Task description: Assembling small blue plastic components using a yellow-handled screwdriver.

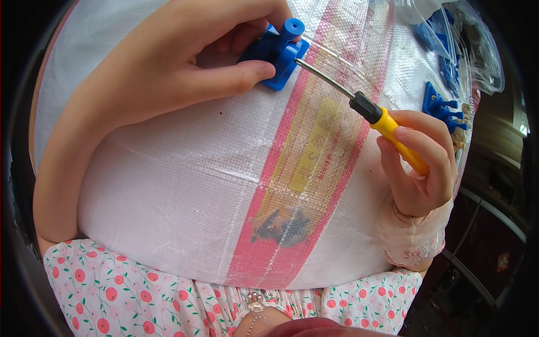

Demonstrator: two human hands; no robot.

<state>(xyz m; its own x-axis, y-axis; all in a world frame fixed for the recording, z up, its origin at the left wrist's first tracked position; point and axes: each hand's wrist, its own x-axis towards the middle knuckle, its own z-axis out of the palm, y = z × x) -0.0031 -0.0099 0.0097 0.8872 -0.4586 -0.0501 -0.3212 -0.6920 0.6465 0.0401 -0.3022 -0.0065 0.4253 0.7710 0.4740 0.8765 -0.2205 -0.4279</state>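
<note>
At the top middle, my left hand (208, 62) is closed around a blue plastic part (279, 48) with a flat base and a round knob on top. My thumb presses its near side, while the other fingers are partly hidden behind it. On the right, my right hand (424, 157) grips a screwdriver (387, 126) by its yellow and black handle. Its metal shaft slants up to the left, and the tip is at the side of the blue part. Whether the tip touches the part or sits in a screw, I cannot tell.
A white woven sheet (168, 185) with a pink and yellow printed band covers the round table. Another blue part (443, 106) with prongs lies near the right edge. Beyond it, a clear plastic bag (480, 50) lies beside more blue pieces (441, 39).
</note>
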